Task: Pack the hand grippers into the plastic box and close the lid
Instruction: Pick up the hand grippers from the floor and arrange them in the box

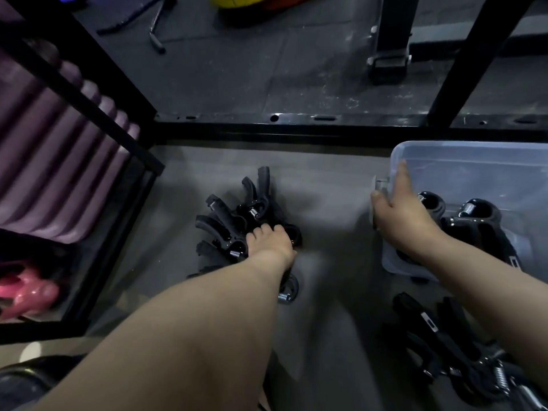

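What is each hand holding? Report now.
Left hand: grips hand grippers in the floor pile.
Right hand: grips the plastic box by its left wall.

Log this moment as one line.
left hand: grips gripper pile | right hand: holds box wall | packed grippers: in open box | loose grippers: beside box

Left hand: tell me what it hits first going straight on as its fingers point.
The pile of hand grippers; the left hand grips it now. Behind that, probably the black frame rail.
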{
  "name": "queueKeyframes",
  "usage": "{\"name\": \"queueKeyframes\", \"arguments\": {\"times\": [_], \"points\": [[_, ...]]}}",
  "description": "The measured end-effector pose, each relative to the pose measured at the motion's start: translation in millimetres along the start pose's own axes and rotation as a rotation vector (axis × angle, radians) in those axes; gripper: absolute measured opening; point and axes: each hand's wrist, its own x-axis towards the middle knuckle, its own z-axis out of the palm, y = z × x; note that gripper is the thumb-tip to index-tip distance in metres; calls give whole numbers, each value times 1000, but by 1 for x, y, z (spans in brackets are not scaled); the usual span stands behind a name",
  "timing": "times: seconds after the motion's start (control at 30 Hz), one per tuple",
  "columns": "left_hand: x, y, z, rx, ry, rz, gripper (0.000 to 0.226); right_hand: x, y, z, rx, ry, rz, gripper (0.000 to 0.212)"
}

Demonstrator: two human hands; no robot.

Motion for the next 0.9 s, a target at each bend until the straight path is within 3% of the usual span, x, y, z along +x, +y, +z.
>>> {"name": "queueKeyframes", "arguments": {"times": [0.13,0.27,0.43,0.53,0.7,0.8,0.9], "points": [[0,12,2,23,-6,11,80,1,1,2,18,14,-3,76],[3,21,7,-34,-1,-91,87,2,1,1,32,20,17,76],[12,19,2,-42,-77,-161,82,1,-1,-1,29,16,23,76],[16,20,8,-9,-4,-132,70,-1,-2,-1,19,20,29,76],[14,40,15,78,99,65,74,0,-1,0,21,34,32,76],[6,59,15,-89,166,61,76,1,-1,0,8,30,17,76],[1,77,-1,-412,251,-13,74,2,-1,0,10,36,3,76]]}}
